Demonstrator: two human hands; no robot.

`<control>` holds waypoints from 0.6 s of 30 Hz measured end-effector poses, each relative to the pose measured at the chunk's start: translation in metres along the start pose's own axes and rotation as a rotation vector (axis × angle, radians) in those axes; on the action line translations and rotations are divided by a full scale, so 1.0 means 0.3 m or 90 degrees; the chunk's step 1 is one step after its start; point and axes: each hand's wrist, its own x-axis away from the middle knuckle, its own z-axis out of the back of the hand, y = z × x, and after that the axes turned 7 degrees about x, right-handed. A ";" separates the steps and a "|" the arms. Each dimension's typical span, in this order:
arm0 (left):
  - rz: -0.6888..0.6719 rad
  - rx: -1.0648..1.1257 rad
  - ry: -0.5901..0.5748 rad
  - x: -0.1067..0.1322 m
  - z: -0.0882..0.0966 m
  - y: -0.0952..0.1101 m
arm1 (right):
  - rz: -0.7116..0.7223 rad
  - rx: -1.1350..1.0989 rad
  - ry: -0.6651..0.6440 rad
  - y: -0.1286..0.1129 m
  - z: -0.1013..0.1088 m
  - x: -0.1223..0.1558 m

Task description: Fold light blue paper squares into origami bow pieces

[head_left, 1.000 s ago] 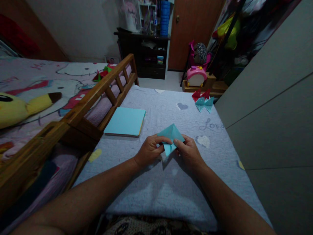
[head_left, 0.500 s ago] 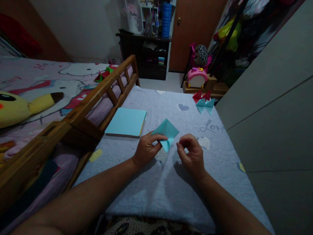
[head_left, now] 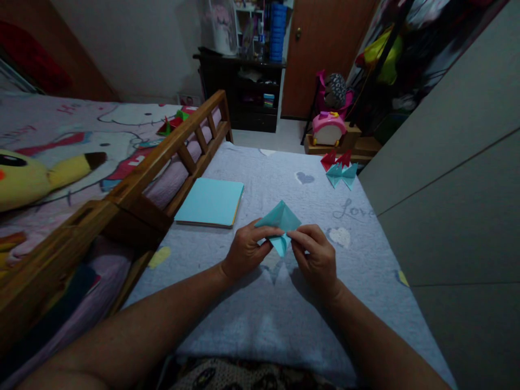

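Observation:
A light blue sheet of origami paper [head_left: 281,215], folded into a diamond with creases, is held up over the cloth-covered surface [head_left: 260,309]. My left hand [head_left: 248,250] pinches its left side between thumb and fingers. At its right side, my right hand [head_left: 316,252] also has thumb and fingers closed on the paper. The lower point of the diamond hangs between both hands, with a small flap partly lifted there. Fingertips hide part of the paper's middle.
A stack of square paper [head_left: 210,202], blue on top, lies at the left. Folded blue paper [head_left: 342,174] and red paper [head_left: 328,160] pieces sit at the far right corner. A wooden bed rail [head_left: 170,146] runs along the left; a pale cabinet [head_left: 455,162] stands at the right.
My right hand has moved in and taken hold of the paper's right side. The folded paper and my left hand have shifted slightly right and down.

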 end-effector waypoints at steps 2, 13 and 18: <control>0.001 -0.001 -0.005 -0.001 0.001 0.001 | 0.016 0.011 0.004 0.002 -0.001 0.003; 0.013 0.005 0.022 -0.007 0.003 0.010 | 0.068 0.049 0.002 -0.018 0.002 0.016; 0.019 0.000 0.018 -0.005 0.002 0.013 | 0.087 0.066 0.012 -0.029 0.009 0.011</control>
